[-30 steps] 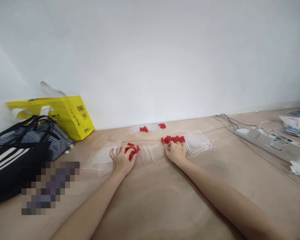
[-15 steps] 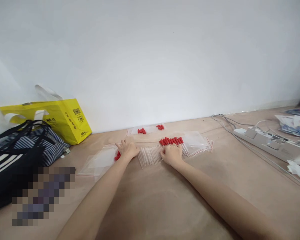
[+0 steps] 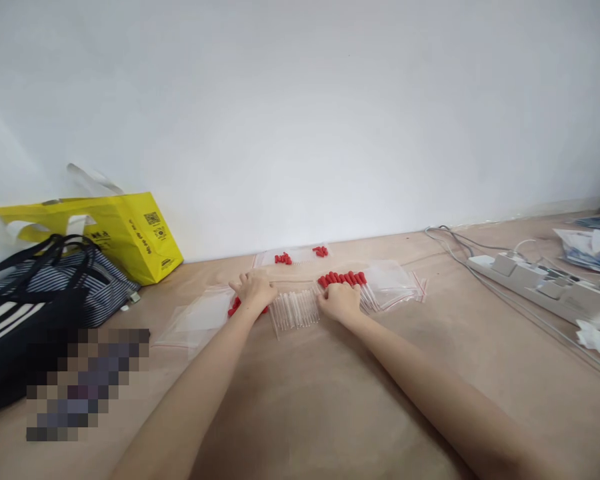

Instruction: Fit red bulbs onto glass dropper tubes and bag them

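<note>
Between my hands lies a row of clear thin glass tubes (image 3: pixel 295 310), side by side on the brown table. My left hand (image 3: pixel 253 291) rests at the row's left end, its fingers spread and touching the tubes' side. At the right end my right hand (image 3: pixel 341 302) is curled closed, its thumb side against the tubes; what its fingers hold, if anything, is hidden. Just beyond it are droppers with red rubber bulbs (image 3: pixel 343 279), lined up in a row. More red bulbs (image 3: pixel 235 305) lie partly behind my left hand and wrist.
Clear zip bags (image 3: pixel 203 313) lie at left, and others (image 3: pixel 393 280) at right. Small red bulb piles (image 3: pixel 283 258) sit near the wall. A yellow bag (image 3: pixel 155 233) and a striped bag (image 3: pixel 115 283) stand left. A white power strip (image 3: pixel 545 287) with cables lies right.
The tube row and both hands appear slightly further left in view, and the right hand has drawn a little nearer the tubes. The camera view has shifted slightly.
</note>
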`<state>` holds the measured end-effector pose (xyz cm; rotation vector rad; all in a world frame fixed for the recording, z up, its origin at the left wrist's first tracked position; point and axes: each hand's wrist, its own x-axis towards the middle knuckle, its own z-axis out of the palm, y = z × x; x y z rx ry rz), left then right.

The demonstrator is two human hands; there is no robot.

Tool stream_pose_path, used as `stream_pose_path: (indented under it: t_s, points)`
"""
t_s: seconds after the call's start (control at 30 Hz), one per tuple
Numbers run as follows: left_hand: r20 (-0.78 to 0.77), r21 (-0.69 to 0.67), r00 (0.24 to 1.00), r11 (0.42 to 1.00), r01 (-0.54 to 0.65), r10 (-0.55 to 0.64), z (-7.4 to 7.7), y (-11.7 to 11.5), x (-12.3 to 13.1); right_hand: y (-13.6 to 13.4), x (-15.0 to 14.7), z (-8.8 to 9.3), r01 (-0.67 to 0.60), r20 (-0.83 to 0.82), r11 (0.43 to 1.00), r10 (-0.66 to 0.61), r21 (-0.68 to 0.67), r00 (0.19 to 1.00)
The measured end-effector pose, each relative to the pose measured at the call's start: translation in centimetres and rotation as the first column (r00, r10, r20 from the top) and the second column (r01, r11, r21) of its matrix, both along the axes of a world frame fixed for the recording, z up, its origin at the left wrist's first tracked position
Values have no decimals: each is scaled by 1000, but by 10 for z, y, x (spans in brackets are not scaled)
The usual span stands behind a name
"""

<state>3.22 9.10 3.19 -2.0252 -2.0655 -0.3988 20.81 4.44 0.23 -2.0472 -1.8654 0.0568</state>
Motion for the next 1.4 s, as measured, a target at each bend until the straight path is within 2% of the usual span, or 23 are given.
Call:
stream_pose_path:
  t_s: [0.1,0.2,0.23,0.3,0.37,0.47,0.6,0.73,0.87,1.0,1.13,1.27,1.4]
  points:
    - [-22,78,981,978,195,-193,3,-32,1,-13,9,-4,-73,-34,993,76,92,996]
    - [-47,77,920,917,391,-388,-5,-72,1,-31,24,-15,-241,-92,937,271,253,958]
    - [-51,72,890,887,457,-454,-10,-85,1,-38,30,-19,-304,-105,908,346,289,932]
    - [-15,121,788,781,613,-616,-21,-104,0,-51,41,-26,-418,-118,848,475,325,872]
    - [42,155,737,733,662,-675,-30,-115,0,-62,49,-29,-513,-112,792,573,331,812]
    - [95,171,742,745,645,-664,-36,-119,-3,-71,52,-28,-607,-94,731,659,313,746]
    - [59,159,784,781,603,-618,-38,-118,-11,-70,48,-26,-661,-84,706,697,253,712]
    - [27,141,791,786,602,-611,-40,-118,-13,-65,45,-28,-662,-120,715,695,227,709]
    - [40,187,772,764,618,-635,-41,-119,-9,-63,45,-29,-650,-186,729,684,213,706]
    - [75,229,752,745,626,-655,-38,-120,-6,-62,40,-26,-609,-250,773,634,176,732]
    - [125,210,753,759,617,-646,-35,-122,-4,-63,31,-23,-554,-249,824,566,121,786]
    - [141,227,756,765,603,-639,-37,-121,-4,-65,28,-25,-523,-234,834,551,175,801]
    - [129,306,734,731,611,-667,-41,-119,-3,-69,26,-26,-488,-271,827,556,280,786]
